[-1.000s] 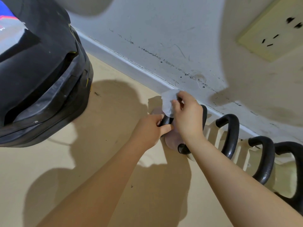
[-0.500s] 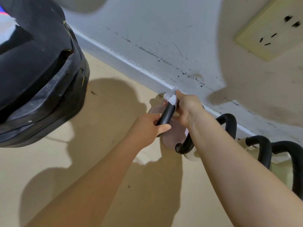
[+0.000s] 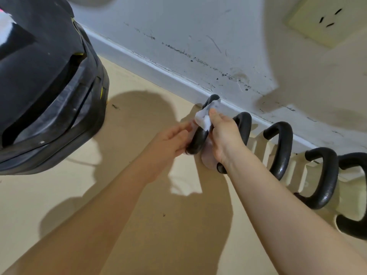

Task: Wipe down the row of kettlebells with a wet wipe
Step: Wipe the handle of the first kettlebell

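We lean over the leftmost kettlebell handle point(image 3: 198, 139), at the row's left end by the skirting board point(image 3: 158, 68), running near to far. Our right hand point(image 3: 224, 137) pinches the wet wipe point(image 3: 205, 118) round its far stretch. Our left hand point(image 3: 172, 139) rests at its near end, grip too blurred to tell.

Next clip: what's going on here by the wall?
A person is doing a wipe-down beside the wall. The right hand pinches a white wipe around the black handle of the end kettlebell, while the left hand rests against that handle's near end. The other kettlebells stand in a row to its right.
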The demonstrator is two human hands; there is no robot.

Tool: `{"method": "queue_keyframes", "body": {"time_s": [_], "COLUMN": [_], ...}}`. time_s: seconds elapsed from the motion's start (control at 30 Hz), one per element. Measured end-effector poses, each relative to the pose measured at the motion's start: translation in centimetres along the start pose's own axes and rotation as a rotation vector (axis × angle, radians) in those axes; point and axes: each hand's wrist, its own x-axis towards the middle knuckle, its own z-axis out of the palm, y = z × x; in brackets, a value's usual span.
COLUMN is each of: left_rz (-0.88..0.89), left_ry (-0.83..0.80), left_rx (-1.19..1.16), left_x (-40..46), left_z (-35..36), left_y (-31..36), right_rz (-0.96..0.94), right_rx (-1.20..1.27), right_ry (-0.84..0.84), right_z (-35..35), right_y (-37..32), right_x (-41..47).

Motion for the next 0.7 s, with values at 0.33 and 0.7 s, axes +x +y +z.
{"method": "queue_keyframes", "body": {"time_s": [0.33,0.7], "left_rz": [-0.096,-0.089], "left_ry": [0.086,0.032], "left_rx": [-0.128,0.037], "left_x": [-0.6,-0.8], "left_z": [1.0,1.0], "left_y": [0.3,-0.3], "right_rz": [-0.435,-0.471], "right_rx": [-0.612,-0.496], "right_ry": [0.115,0.098], "right_z": [-1.5,0.9], "right_y": [10.2,9.2], "right_x": [-3.6,-4.2]}}
